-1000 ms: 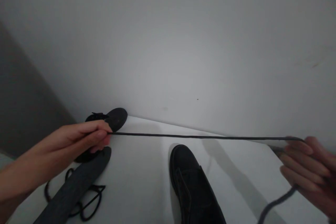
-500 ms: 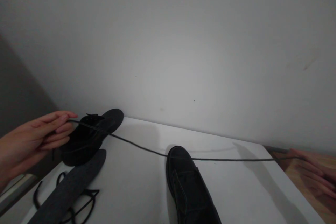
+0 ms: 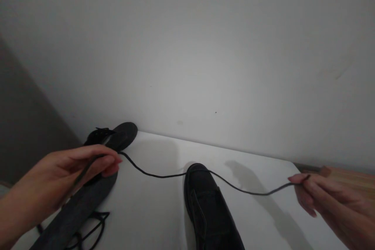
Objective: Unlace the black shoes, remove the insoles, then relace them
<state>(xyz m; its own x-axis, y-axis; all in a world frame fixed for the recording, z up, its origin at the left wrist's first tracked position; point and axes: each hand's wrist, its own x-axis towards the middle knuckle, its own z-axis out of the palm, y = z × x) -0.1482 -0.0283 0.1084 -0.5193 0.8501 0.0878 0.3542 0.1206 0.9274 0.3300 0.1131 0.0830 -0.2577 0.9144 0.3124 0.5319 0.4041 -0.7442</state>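
A thin black shoelace (image 3: 164, 175) sags between my two hands above a white table (image 3: 152, 203). My left hand (image 3: 67, 174) pinches one end between thumb and fingers, at the left. My right hand (image 3: 328, 199) pinches the other end at its fingertips, at the right. Under the slack lace stands a black shoe (image 3: 208, 211) with its toe pointing away from me. A second black shoe (image 3: 114, 136) lies at the table's far left corner, partly hidden behind my left hand.
A dark grey insole (image 3: 76, 211) lies under my left hand, with another black lace (image 3: 90, 230) coiled beside it. A white wall (image 3: 187, 54) rises right behind the table. A wooden surface (image 3: 351, 177) shows past the table's right edge.
The lace was taut a second ago and now hangs slack. Both hands have moved inward and closed on its ends; half a second ago the left fingers were loosely stretched out.
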